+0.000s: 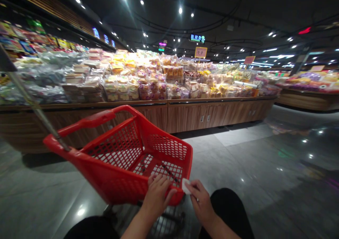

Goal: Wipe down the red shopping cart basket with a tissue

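Observation:
A red plastic shopping cart [106,182] stands right in front of me, its basket of perforated walls tilted in my view. My left hand [159,193] grips the near rim, fingers hooked over the edge and thumb on the outside. Beside the cart's right corner, my right hand [200,196] pinches a small white folded wipe or tissue [186,186] between thumb and fingers. That white piece is at the rim of the corner; whether it presses on the plastic I cannot tell.
A long wooden display counter [193,117] piled with packaged snacks [122,83] runs behind the cart. A metal pole [34,104] rises from the cart's left side. My dark-clad knees [230,210] flank the hands. Grey tiled floor [238,161] stretches right, towards another display [309,97].

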A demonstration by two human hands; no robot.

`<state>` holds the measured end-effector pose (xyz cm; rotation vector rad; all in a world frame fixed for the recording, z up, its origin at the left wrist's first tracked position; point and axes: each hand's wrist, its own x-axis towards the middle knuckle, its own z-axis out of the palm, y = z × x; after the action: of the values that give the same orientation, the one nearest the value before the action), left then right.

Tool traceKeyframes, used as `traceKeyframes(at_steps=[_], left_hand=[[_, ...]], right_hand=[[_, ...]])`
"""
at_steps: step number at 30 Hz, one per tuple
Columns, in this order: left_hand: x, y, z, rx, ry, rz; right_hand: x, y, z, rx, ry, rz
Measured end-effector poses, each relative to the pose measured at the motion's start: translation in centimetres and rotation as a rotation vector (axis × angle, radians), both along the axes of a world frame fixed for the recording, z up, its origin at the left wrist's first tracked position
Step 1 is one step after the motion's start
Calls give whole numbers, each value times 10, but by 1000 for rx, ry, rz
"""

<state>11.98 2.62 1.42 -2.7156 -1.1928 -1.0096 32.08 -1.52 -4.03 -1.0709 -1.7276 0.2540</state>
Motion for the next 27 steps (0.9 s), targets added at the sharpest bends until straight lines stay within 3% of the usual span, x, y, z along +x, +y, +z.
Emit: traceKeyframes(at_steps=[6,13,20,27], left_hand=[[-6,0,0,-11,26,-12],[-6,-3,5,-23,40,-25],[-11,-1,4,-3,64,-17],[-13,-1,5,-9,74,-12]], right_hand=[[10,30,7,38,36,-156],[-3,0,13,-47,-5,-16],[14,38,28,-68,28,-171],[-6,2,20,-112,39,7]])
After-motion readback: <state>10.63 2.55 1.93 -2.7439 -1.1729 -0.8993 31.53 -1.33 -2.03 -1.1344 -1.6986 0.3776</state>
